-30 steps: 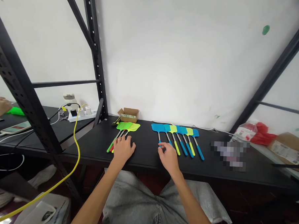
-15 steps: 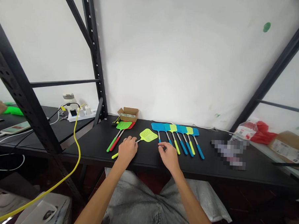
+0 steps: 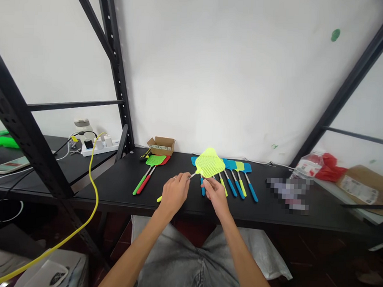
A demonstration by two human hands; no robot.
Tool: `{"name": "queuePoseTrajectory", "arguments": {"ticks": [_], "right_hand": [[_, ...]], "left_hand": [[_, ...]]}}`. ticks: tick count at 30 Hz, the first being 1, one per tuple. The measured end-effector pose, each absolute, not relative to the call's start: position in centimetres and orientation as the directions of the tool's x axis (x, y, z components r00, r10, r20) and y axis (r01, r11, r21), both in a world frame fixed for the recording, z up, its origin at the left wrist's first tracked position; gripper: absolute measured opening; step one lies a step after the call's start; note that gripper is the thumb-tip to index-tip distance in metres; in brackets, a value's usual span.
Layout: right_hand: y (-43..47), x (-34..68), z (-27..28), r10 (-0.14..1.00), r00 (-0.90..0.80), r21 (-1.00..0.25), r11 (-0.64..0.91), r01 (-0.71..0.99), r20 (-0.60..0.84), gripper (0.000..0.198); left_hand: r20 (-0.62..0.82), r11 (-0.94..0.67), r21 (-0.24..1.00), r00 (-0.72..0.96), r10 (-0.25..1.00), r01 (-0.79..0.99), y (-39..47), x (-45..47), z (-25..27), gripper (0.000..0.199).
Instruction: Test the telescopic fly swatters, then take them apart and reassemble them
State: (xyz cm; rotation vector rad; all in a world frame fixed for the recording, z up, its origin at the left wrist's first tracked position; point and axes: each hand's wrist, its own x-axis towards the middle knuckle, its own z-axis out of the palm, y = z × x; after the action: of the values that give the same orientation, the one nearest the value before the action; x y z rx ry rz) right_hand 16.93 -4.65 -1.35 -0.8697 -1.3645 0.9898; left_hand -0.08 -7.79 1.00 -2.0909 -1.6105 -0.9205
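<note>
A yellow fly swatter (image 3: pixel 210 163) is raised off the black table, tilted with its mesh head up to the right. My left hand (image 3: pixel 176 192) is closed round its shaft, and the handle's yellow end pokes out behind that hand. Just below the mesh head is my right hand (image 3: pixel 215 192), fingers curled and pinched beside a blue swatter handle (image 3: pixel 202 189); what the fingertips hold, if anything, is hidden. Blue and yellow fly swatters lie in a row at the right, among them a blue one (image 3: pixel 251 188). A green swatter (image 3: pixel 155 159) and a red swatter (image 3: pixel 144 185) lie at the left.
A small open cardboard box (image 3: pixel 161 146) stands behind the green swatter. Black shelf posts (image 3: pixel 118 79) frame the table. A yellow cable (image 3: pixel 94 183) hangs at left near a power strip (image 3: pixel 100 148). A red bag (image 3: pixel 330 166) and a carton (image 3: pixel 365 187) are at right.
My left hand has lifted the yellow swatter off the table and carried it right, so its head now covers part of the blue row. My right hand stays near the same blue handle.
</note>
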Motion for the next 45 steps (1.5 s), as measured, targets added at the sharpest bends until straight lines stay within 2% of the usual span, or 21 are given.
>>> {"name": "queuePoseTrajectory", "arguments": {"ticks": [4, 7, 11, 17, 26, 45], "right_hand": [[-4.6, 17.5, -1.2, 0.952, -0.074, -0.918, 0.265, -0.296, 0.298, 0.04], [-4.7, 17.7, -1.1, 0.956, -0.063, -0.892, 0.243, -0.381, 0.287, 0.038], [-4.5, 17.5, -1.4, 0.954, -0.078, -0.912, 0.25, -0.324, 0.29, 0.035], [-4.2, 17.3, -2.1, 0.966, -0.016, -0.934, 0.246, -0.257, 0.259, 0.037], [-4.1, 17.4, -2.1, 0.966, 0.042, -0.923, 0.258, -0.286, 0.257, 0.036], [-4.0, 17.3, -1.9, 0.96, 0.152, -0.896, 0.273, -0.349, 0.234, 0.031]], "left_hand": [[0.686, -0.45, 0.074, 0.282, 0.67, 0.89, -8.1, 1.6, 0.0, 0.025], [0.678, -0.489, 0.086, 0.308, 0.667, 0.868, -8.0, 1.9, -0.7, 0.026], [0.673, -0.479, 0.095, 0.299, 0.677, 0.873, -7.7, 1.3, -1.1, 0.028], [0.638, -0.446, 0.015, 0.335, 0.693, 0.895, -7.2, 0.7, -1.3, 0.031], [0.554, -0.431, 0.077, 0.321, 0.768, 0.899, -7.2, 1.2, -1.0, 0.037], [0.599, -0.433, 0.034, 0.329, 0.73, 0.901, -7.2, 0.8, -0.5, 0.038]]}}
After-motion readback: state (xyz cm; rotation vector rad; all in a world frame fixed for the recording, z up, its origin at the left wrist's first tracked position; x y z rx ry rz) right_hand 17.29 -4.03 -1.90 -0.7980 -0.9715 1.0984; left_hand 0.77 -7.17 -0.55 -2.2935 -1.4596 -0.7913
